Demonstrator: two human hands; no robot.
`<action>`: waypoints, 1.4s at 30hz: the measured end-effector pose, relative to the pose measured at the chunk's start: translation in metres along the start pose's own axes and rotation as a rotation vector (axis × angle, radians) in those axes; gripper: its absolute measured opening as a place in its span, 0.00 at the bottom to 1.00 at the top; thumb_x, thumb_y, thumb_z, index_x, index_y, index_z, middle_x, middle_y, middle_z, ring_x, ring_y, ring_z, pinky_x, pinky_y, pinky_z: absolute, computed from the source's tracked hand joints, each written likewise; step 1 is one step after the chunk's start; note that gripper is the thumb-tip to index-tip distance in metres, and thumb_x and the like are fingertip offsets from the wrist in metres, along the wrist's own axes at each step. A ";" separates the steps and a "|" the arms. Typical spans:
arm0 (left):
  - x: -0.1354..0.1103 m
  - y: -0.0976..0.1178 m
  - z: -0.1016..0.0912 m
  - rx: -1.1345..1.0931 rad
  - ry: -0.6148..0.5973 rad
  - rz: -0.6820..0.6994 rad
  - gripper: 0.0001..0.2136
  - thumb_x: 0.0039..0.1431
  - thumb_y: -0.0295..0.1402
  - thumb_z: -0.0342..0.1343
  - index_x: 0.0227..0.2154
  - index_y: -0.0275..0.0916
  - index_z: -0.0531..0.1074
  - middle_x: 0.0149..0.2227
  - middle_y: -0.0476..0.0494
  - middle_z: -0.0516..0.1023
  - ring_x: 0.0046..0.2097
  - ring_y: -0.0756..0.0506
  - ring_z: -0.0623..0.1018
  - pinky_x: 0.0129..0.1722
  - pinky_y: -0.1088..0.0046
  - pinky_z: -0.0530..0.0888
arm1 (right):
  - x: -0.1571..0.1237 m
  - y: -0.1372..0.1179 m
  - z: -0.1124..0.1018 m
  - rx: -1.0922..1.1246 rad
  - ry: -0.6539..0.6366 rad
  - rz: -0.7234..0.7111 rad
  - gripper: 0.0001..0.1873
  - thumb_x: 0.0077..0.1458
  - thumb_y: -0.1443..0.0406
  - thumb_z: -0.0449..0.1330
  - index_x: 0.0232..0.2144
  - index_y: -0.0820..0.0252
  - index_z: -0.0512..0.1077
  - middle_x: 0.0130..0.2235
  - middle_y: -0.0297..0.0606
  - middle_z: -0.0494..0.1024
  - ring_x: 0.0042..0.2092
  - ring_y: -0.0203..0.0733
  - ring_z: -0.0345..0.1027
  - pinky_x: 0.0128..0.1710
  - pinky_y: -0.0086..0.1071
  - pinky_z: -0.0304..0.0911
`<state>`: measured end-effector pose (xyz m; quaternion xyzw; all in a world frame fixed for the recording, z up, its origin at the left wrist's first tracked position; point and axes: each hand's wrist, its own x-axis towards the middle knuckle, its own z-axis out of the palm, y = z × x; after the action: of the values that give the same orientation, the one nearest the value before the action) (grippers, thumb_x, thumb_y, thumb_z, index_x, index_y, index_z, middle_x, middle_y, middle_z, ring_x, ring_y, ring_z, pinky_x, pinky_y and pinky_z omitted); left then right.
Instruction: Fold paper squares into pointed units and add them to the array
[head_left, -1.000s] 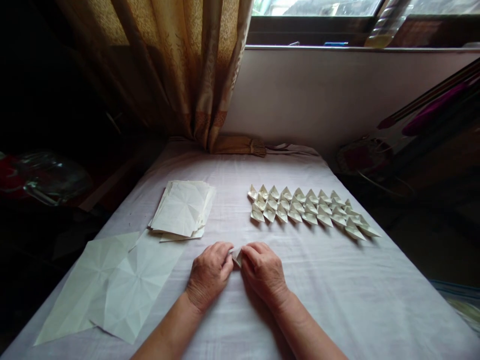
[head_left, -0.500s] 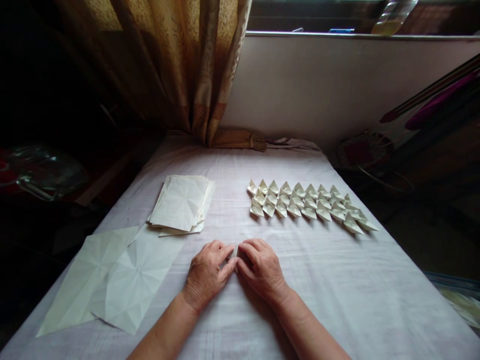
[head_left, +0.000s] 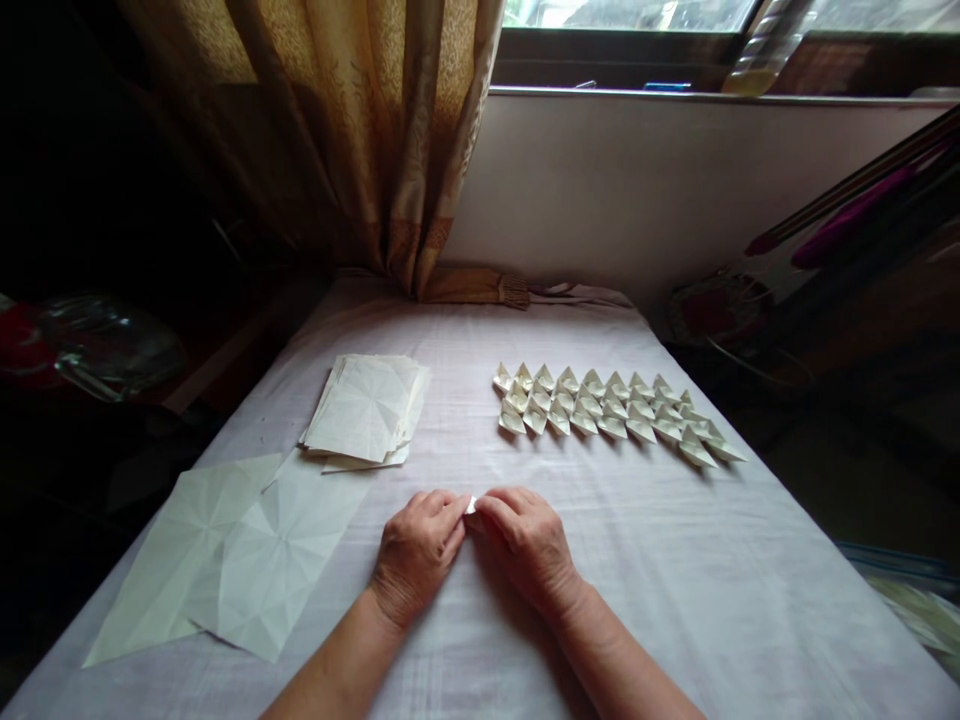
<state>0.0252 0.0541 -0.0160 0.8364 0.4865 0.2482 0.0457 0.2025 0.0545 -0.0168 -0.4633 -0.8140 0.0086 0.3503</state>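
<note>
Between my fingertips is a small piece of folded white paper (head_left: 471, 505), mostly hidden by the fingers. My left hand (head_left: 421, 540) pinches it from the left, thumb against forefinger. From the other side my right hand (head_left: 527, 540) grips it with bent fingers. Both hands are low over the sheet-covered surface. Beyond my right hand stand several folded paper boats (head_left: 592, 405), lined up in slanting rows. A stack of creased paper sheets (head_left: 367, 408) lies beyond my left hand, with larger creased sheets (head_left: 262, 550) spread nearer on the left.
A pale cloth (head_left: 675, 580) covers the surface. A gold curtain (head_left: 375, 130) hangs at the back left, its hem by the far edge. Behind are a wall (head_left: 600, 190) and a window ledge holding a clear bottle (head_left: 765, 55). Dark clutter flanks both sides.
The camera view has tilted up a little, showing more window. My fingers have shifted on the folded paper, and less of it shows between them. Boats and sheets stay where they were.
</note>
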 end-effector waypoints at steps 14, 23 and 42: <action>-0.006 -0.005 -0.004 0.062 -0.010 0.261 0.13 0.66 0.27 0.48 0.50 0.39 0.72 0.47 0.42 0.80 0.42 0.45 0.77 0.41 0.71 0.75 | -0.008 0.011 -0.012 0.023 -0.159 -0.062 0.13 0.64 0.69 0.50 0.37 0.58 0.75 0.33 0.39 0.77 0.34 0.40 0.65 0.37 0.32 0.62; -0.009 -0.002 -0.007 0.081 0.013 0.288 0.12 0.65 0.28 0.50 0.49 0.38 0.73 0.47 0.43 0.80 0.42 0.44 0.77 0.40 0.68 0.75 | -0.010 0.012 -0.011 -0.059 -0.172 -0.116 0.13 0.64 0.68 0.51 0.46 0.59 0.73 0.37 0.40 0.76 0.36 0.41 0.64 0.37 0.33 0.61; -0.007 -0.009 -0.007 -0.075 -0.089 0.193 0.12 0.61 0.29 0.53 0.46 0.42 0.74 0.48 0.48 0.78 0.53 0.42 0.70 0.56 0.62 0.62 | 0.011 0.020 -0.010 -0.286 -0.438 -0.323 0.06 0.63 0.66 0.56 0.39 0.61 0.72 0.33 0.38 0.72 0.33 0.41 0.61 0.33 0.36 0.52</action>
<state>0.0120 0.0516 -0.0154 0.8872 0.3917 0.2321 0.0744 0.2198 0.0717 -0.0097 -0.3596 -0.9262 -0.0623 0.0943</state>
